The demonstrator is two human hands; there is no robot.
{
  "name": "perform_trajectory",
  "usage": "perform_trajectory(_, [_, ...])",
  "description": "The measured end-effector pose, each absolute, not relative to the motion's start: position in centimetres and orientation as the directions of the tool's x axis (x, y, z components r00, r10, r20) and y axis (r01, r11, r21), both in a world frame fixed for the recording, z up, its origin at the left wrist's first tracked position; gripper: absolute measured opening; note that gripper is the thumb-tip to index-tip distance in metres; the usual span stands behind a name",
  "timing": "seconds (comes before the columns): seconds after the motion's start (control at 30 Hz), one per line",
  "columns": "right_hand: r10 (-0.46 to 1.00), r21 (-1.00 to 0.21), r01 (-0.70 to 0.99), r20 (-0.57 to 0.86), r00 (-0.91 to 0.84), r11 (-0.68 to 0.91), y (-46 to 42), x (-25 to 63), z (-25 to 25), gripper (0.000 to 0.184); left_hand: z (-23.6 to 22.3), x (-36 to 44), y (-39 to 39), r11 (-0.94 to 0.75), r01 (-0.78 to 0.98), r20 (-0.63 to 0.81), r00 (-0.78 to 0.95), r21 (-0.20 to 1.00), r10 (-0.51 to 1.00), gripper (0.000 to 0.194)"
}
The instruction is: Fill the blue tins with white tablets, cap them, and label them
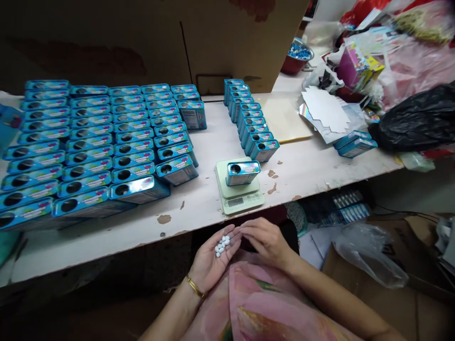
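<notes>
My left hand (209, 263) lies palm up below the table edge, cupped under several small white candies (222, 243). Close beside its fingertips is my right hand (268, 240), palm down, its fingers bent and pressed together. Whatever those fingers pinch, if anything, is hidden. On a pale green kitchen scale (227, 192) stands one blue candy tin (245, 174) with a round dark opening in its top. The scale's display is too small to read. A column of blue tins (253, 121) runs back behind it, a few with white bits on top.
Rows of blue tins (92, 142) fill the left of the white table (209, 142). Cardboard (149, 42) walls the back. A cream board (284, 118), white paper sheets (325, 113), two more tins (355, 144) and a black bag (419, 118) lie right.
</notes>
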State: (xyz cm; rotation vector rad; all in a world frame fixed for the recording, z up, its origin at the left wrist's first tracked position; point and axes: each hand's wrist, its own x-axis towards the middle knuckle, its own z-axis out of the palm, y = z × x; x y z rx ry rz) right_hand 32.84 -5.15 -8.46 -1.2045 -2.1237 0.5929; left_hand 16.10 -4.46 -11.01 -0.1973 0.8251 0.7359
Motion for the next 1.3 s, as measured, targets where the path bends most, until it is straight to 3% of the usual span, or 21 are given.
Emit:
perform_trajectory(0.27, [0.821, -0.404, 0.724, 0.149, -0.552, 0.560, -6.8, 30.6, -10.0, 0.024, -11.0, 17.2, -5.2, 0.785, -0.617, -0.716, 0.524, 0.054, 0.461, 0.023])
perform_trajectory(0.4, [0.789, -0.428, 0.682, 0.141, -0.598, 0.593, -7.0, 30.9, -9.9, 0.020, -11.1, 17.1, -5.5, 0.783, -0.620, -0.727, 0.516, 0.049, 0.454, 0.019])
perform_trajectory(0.47, [0.790, -0.457, 0.654, 0.231, -0.568, 0.603, -6.1, 31.6, -9.0, 0.021, -11.0, 16.9, -5.3, 0.757, -0.649, -0.740, 0.476, 0.069, 0.475, 0.016])
perform_trajectory(0.53, [0.830, -0.472, 0.686, 0.377, -0.411, 0.553, -4.1, 32.6, -7.6, 0.029, -10.6, 16.3, -4.6, 0.720, -0.680, -0.745, 0.409, 0.137, 0.528, 0.014])
perform_trajectory(0.63, [0.859, -0.475, 0.782, 0.491, -0.146, 0.404, 0.2, 34.3, -5.8, 0.048, -9.9, 14.8, -3.0, 0.623, -0.696, -0.685, 0.257, 0.358, 0.681, 0.010])
perform_trajectory(0.73, [0.878, -0.393, 0.826, 0.422, -0.227, 0.403, 3.9, 35.2, -5.0, 0.055, -10.2, 12.9, -1.1, 0.443, -0.580, -0.539, 0.008, 0.683, 0.842, 0.017])
perform_trajectory(0.83, [0.873, -0.332, 0.822, 0.332, -0.358, 0.463, 6.7, 34.7, -4.7, 0.043, -11.7, 10.8, 0.7, 0.285, -0.237, -0.338, -0.228, 0.929, 0.913, 0.018])
perform_trajectory(0.93, [0.851, -0.281, 0.821, 0.343, -0.398, 0.497, 10.6, 33.2, -4.4, 0.039, -13.3, 9.6, 1.8, 0.183, 0.071, -0.158, -0.269, 0.980, 0.950, 0.008])
perform_trajectory(1.0, [0.854, -0.251, 0.841, 0.353, -0.381, 0.479, 14.5, 31.4, -4.5, 0.039, -14.1, 9.4, 2.0, 0.120, 0.139, -0.086, -0.228, 0.983, 0.970, 0.001])
perform_trajectory(1.1, [0.891, -0.268, 0.870, 0.313, -0.328, 0.414, 20.9, 28.0, -5.5, 0.038, -14.6, 9.7, 2.0, 0.060, 0.093, -0.045, -0.152, 0.994, 0.987, 0.007])
perform_trajectory(1.2, [0.919, -0.335, 0.869, 0.282, -0.276, 0.364, 24.6, 25.6, -7.0, 0.040, -14.7, 9.9, 1.9, 0.109, -0.055, -0.115, -0.127, 0.993, 0.985, 0.016])
perform_trajectory(1.3, [0.882, -0.339, 0.857, 0.407, -0.238, 0.388, 23.4, 26.8, -7.4, 0.042, -14.8, 9.8, 1.9, 0.181, -0.183, -0.208, -0.141, 0.966, 0.968, 0.022])
